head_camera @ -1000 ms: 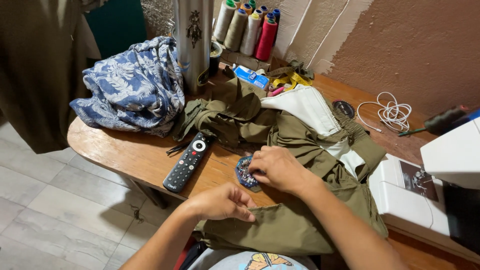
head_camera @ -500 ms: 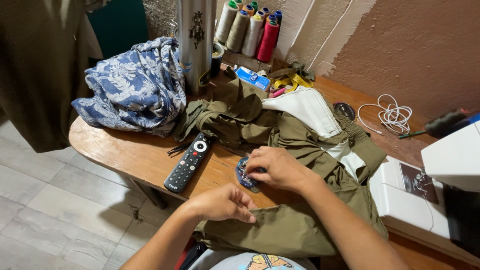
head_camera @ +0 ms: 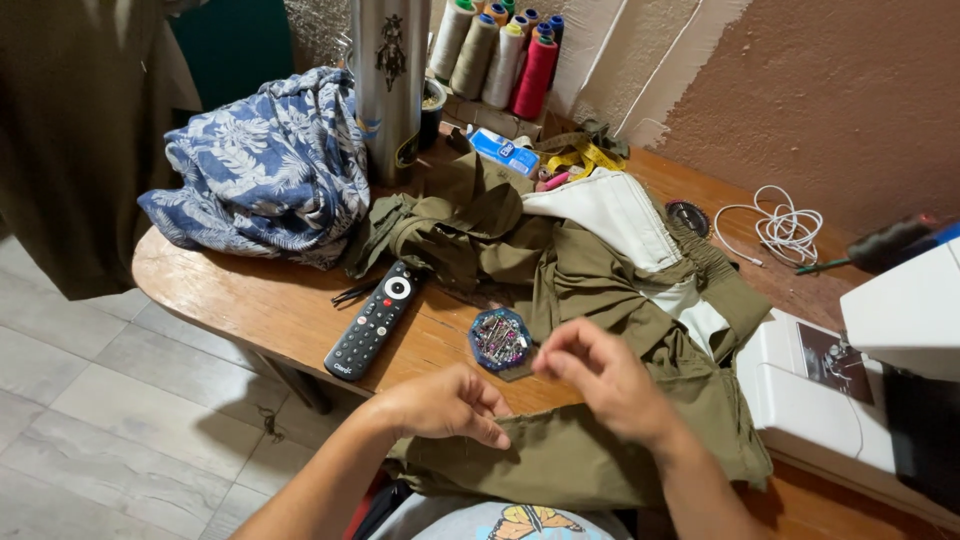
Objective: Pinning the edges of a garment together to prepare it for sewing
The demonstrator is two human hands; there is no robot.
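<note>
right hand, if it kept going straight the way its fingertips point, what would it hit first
The right hand has its pinched fingertips aimed left, toward the pin box. That box looks first in line, just ahead of them, though height above the table is hard to judge.

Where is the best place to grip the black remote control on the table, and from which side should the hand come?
Probably pinch the remote control across its two long edges near the middle, coming from above. It lies flat on the table, slim and narrow, its lower end by the table edge, so that end is also free.
</note>
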